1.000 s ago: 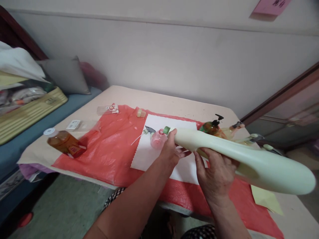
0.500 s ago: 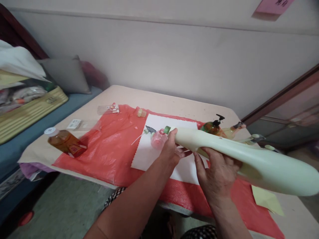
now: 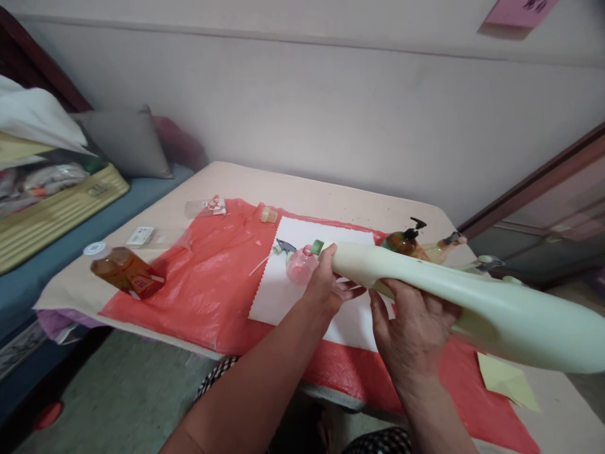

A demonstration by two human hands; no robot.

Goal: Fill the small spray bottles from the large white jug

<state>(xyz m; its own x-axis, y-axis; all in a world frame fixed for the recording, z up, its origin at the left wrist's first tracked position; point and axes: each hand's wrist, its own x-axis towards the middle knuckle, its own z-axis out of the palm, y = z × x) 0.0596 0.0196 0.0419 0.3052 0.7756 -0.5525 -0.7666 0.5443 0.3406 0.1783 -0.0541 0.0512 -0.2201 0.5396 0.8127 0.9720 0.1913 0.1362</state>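
A large pale-green plastic jug [image 3: 472,293] lies almost level in the air, its neck pointing left and its body reaching the right side of the view. My left hand [image 3: 328,280] is closed around the neck, just behind the green piece [image 3: 317,246] at its mouth. Further along, my right hand [image 3: 411,321] grips the jug from below, with some fingers hidden behind it. The jug's mouth is close beside the open top of a small pink bottle [image 3: 299,267]; I cannot tell if they touch. A trigger spray head [image 3: 283,246] with its tube lies left of the bottle.
White paper [image 3: 267,299] lies on red plastic sheeting [image 3: 203,296] over the table. A tea-coloured drink bottle [image 3: 123,271] leans at left. Behind the jug stand a black-topped pump bottle [image 3: 401,241] and other bottles. Yellow notes [image 3: 505,378] lie at right; a wall is behind.
The jug has tilted very slightly, its right end a little higher. Both hands keep their grip, and the pink bottle stays where it was.
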